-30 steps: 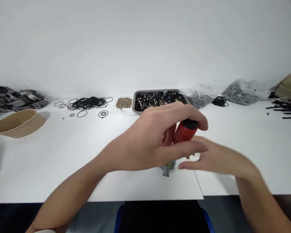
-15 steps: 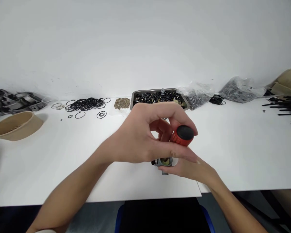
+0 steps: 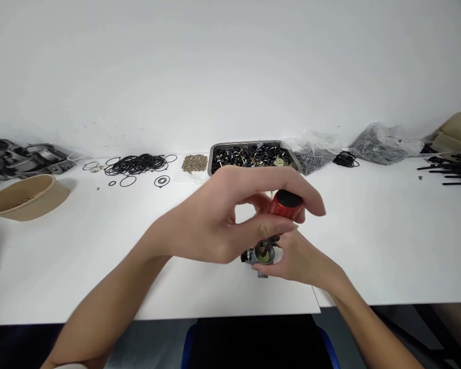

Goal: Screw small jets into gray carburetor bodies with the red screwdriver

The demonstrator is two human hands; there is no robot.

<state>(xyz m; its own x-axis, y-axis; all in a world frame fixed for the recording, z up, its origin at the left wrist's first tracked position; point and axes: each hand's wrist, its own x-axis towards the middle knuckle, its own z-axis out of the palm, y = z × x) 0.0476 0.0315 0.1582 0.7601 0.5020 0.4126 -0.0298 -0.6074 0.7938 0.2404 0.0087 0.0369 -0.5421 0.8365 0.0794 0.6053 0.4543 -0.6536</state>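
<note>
I have the left hand (image 3: 218, 220) with thumb and fingers clamped on a red-handled screwdriver (image 3: 286, 207), its shaft slanting down into the bore of a small metal throttle body (image 3: 250, 255). My right hand (image 3: 299, 258) curls thumb and fingers around that body's right side, some fingertips hidden from me, above the white table (image 3: 200, 292), nearer than the parts-filled metal tray (image 3: 210, 157).

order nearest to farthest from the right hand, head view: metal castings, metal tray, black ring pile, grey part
1. Grey part, held by the right hand
2. Metal tray, farther back
3. Black ring pile, back left
4. Metal castings, far left
</note>
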